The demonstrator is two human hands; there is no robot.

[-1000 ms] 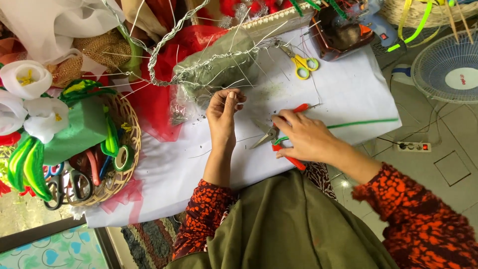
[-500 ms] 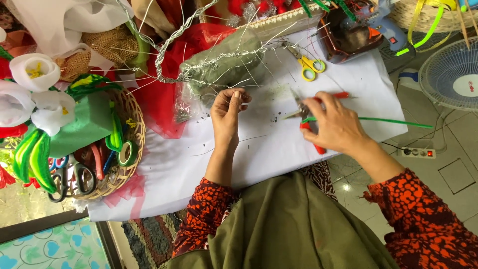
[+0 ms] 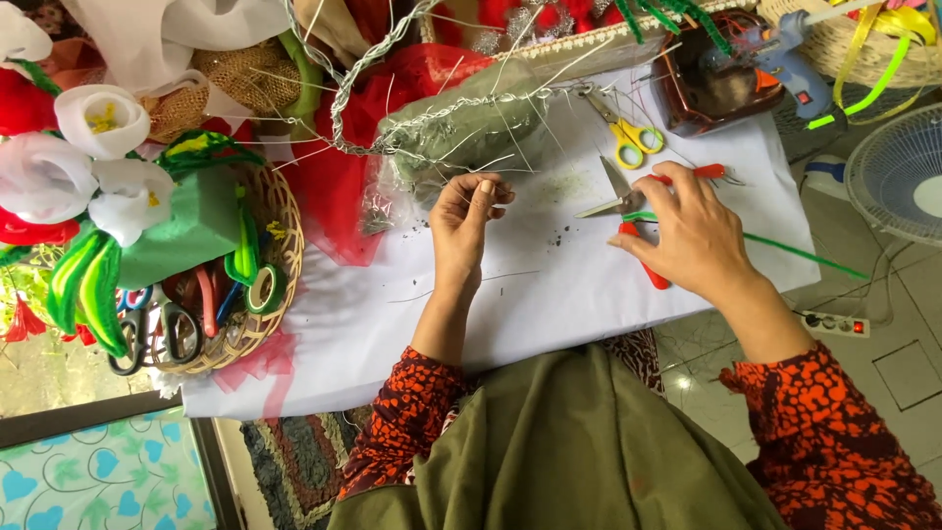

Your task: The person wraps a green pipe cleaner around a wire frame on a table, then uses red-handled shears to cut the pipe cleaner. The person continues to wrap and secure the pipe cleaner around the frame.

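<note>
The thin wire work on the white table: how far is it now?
Done: many wires already stick out of the green mass. In hand: the left hand pinches a thin wire; the right hand holds red-handled cutters. Left: a green stem lies loose on the white table.

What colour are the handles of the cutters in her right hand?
Red, seen in the head view: the cutters sit under the right hand.

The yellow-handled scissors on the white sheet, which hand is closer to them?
Right. The right hand, holding red-handled cutters, lies just below the yellow-handled scissors. The left hand pinches thin wire further off to their left, near the green bundle.
</note>
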